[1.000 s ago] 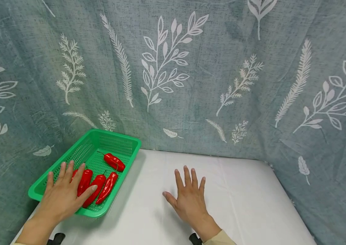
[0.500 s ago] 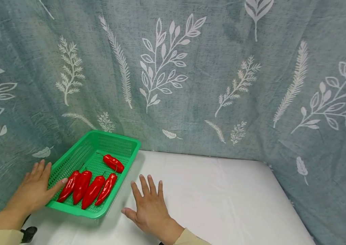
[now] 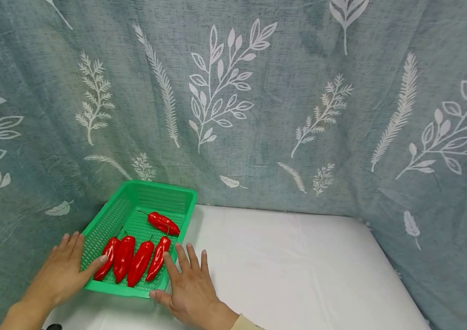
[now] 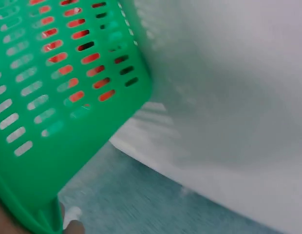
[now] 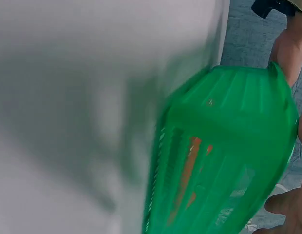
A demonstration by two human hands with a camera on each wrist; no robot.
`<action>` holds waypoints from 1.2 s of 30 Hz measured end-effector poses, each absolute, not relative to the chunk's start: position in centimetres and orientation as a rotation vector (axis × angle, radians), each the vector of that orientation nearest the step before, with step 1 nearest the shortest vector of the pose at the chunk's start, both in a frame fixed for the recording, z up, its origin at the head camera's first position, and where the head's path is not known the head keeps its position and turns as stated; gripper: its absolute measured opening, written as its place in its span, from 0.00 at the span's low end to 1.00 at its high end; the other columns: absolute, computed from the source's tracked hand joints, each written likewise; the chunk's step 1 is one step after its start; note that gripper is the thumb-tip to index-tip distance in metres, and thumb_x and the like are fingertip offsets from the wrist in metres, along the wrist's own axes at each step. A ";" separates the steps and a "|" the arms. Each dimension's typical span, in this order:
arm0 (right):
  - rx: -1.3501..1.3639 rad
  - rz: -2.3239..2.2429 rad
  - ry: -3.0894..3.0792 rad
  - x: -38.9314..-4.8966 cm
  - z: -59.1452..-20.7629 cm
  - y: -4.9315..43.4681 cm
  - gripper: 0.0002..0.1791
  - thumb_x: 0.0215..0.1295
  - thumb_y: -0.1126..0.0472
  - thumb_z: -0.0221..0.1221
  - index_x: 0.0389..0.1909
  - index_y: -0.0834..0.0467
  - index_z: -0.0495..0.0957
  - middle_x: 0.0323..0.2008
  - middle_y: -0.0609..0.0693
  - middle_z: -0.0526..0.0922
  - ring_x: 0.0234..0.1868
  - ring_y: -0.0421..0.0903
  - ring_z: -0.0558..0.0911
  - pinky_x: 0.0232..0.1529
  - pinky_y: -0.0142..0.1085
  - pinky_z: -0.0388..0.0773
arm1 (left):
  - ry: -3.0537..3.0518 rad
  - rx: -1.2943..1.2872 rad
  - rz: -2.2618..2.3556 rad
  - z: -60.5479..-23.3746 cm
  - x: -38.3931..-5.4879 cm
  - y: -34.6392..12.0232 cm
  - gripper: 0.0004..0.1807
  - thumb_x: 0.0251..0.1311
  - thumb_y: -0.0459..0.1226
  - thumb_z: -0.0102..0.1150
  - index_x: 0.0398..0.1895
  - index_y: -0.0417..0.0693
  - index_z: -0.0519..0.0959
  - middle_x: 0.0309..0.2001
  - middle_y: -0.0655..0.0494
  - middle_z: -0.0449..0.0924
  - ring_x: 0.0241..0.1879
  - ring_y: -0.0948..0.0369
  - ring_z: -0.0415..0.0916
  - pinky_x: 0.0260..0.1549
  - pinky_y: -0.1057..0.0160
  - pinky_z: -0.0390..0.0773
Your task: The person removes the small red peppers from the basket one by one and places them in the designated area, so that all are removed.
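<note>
A green slotted plastic basket [image 3: 151, 195] holds several shiny red chili peppers [image 3: 124, 259] with thin stems. One pepper [image 3: 163, 223] lies apart from the rest, toward the far end. My left hand [image 3: 58, 270] is at the basket's left side, fingers extended, thumb over the rim. My right hand [image 3: 192, 291] is at the near right corner, fingers spread and thumb at the front rim. In the left wrist view, the basket wall [image 4: 68, 161] shows red through its slots. In the right wrist view, my right fingers [image 5: 285, 204] lie along the basket's rim [image 5: 293, 114].
A white-covered table [image 3: 291, 266] extends to the right of the basket. Behind it and along both sides hangs a grey-green curtain [image 3: 266, 105] with white leaf prints, close to the basket's left and far sides.
My left hand has moved from over the peppers to the basket's left side. My right hand has come left across the table to the basket. The basket has shifted slightly right.
</note>
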State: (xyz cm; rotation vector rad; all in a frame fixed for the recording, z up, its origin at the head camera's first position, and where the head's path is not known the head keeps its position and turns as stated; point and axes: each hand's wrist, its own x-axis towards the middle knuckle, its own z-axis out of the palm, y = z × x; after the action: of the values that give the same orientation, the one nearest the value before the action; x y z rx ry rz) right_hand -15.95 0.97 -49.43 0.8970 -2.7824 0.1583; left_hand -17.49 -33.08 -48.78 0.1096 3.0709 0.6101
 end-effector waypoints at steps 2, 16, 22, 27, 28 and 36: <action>0.890 0.178 -2.796 -15.7 -49.3 1.0 0.48 0.76 0.24 0.40 0.83 0.52 0.60 0.82 0.59 0.60 0.81 0.64 0.60 0.74 0.68 0.64 | 3.092 0.116 0.628 -48.9 -16.8 -31.6 0.60 0.76 0.67 0.43 0.78 0.17 0.44 0.78 0.15 0.42 0.79 0.23 0.32 0.72 0.21 0.41; 0.600 0.389 -2.917 -15.1 -49.3 7.3 0.57 0.73 0.22 0.43 0.79 0.69 0.61 0.81 0.66 0.60 0.82 0.65 0.58 0.77 0.68 0.58 | 3.197 0.215 0.572 -49.1 -14.0 -21.9 0.65 0.66 0.72 0.54 0.77 0.18 0.56 0.78 0.20 0.53 0.79 0.27 0.49 0.73 0.26 0.56; 0.545 0.404 -2.921 -14.9 -49.5 11.0 0.60 0.71 0.20 0.44 0.78 0.72 0.61 0.80 0.67 0.61 0.82 0.65 0.58 0.77 0.69 0.55 | 3.226 0.261 0.542 -48.9 -13.6 -18.3 0.65 0.63 0.74 0.54 0.76 0.21 0.60 0.78 0.24 0.57 0.79 0.29 0.51 0.76 0.31 0.58; 0.487 0.381 -2.945 -14.6 -49.5 14.2 0.61 0.70 0.19 0.45 0.78 0.71 0.61 0.80 0.66 0.62 0.83 0.64 0.57 0.79 0.69 0.53 | 3.267 0.339 0.518 -49.1 -13.6 -15.3 0.64 0.62 0.75 0.55 0.75 0.23 0.64 0.77 0.27 0.62 0.79 0.31 0.56 0.76 0.34 0.62; 0.479 0.375 -2.946 -14.5 -49.5 14.8 0.61 0.70 0.20 0.46 0.78 0.71 0.61 0.80 0.66 0.61 0.83 0.64 0.57 0.79 0.69 0.53 | 3.270 0.351 0.523 -49.1 -13.7 -14.8 0.63 0.62 0.74 0.55 0.75 0.23 0.64 0.77 0.27 0.63 0.79 0.31 0.56 0.76 0.35 0.62; 0.432 0.405 -2.940 -13.6 -49.3 18.2 0.58 0.69 0.26 0.57 0.79 0.71 0.61 0.81 0.66 0.60 0.83 0.65 0.57 0.79 0.68 0.52 | 3.234 0.406 0.587 -48.7 -13.3 -11.6 0.63 0.63 0.74 0.54 0.76 0.25 0.63 0.78 0.30 0.61 0.81 0.34 0.53 0.78 0.38 0.60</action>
State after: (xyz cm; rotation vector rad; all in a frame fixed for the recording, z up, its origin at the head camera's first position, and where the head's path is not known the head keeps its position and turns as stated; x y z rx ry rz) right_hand -13.63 18.21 -49.26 0.4321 -2.9399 0.4046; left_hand -13.26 -11.58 -48.70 0.4056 3.2341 0.5867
